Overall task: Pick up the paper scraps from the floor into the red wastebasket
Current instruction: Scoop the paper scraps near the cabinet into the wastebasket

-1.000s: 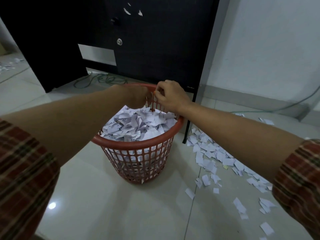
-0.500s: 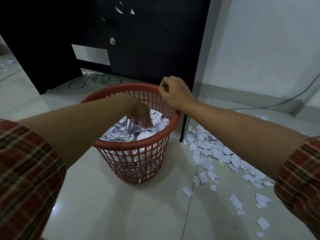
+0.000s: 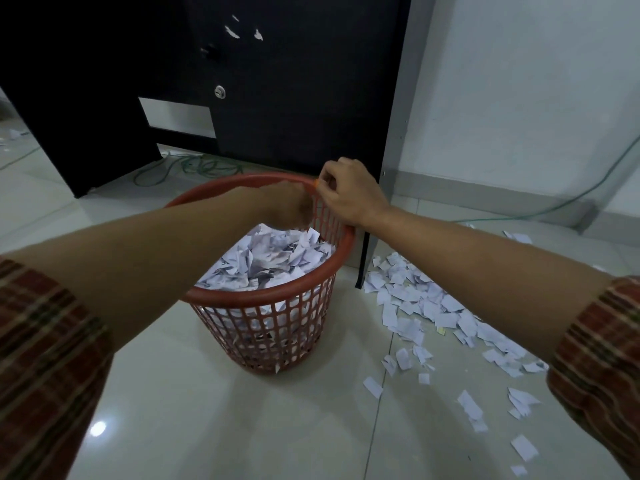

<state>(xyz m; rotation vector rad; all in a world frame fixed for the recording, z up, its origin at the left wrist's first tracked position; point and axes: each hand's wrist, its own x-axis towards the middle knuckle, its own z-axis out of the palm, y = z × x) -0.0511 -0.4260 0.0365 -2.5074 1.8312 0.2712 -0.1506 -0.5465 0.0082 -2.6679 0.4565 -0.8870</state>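
Note:
The red mesh wastebasket (image 3: pixel 273 293) stands on the tiled floor in front of a dark cabinet. It is nearly full of white paper scraps (image 3: pixel 273 259). My right hand (image 3: pixel 349 194) grips the basket's far rim with curled fingers. My left hand (image 3: pixel 289 204) hangs inside the basket's mouth just above the heap, beside the right hand. Its fingers point down and away, hidden behind the back of the hand. More paper scraps (image 3: pixel 433 313) lie scattered on the floor to the right of the basket.
The dark cabinet (image 3: pixel 277 98) rises right behind the basket, with a grey wall edge (image 3: pixel 394 150) beside it. Green cables (image 3: pixel 194 166) run along the floor under the cabinet and along the right wall. A few scraps lie far left (image 3: pixel 14 135).
My left hand, pressed down into the paper half a second ago, has lifted toward the far rim. My right hand has kept its grip on the rim. The view came closer.

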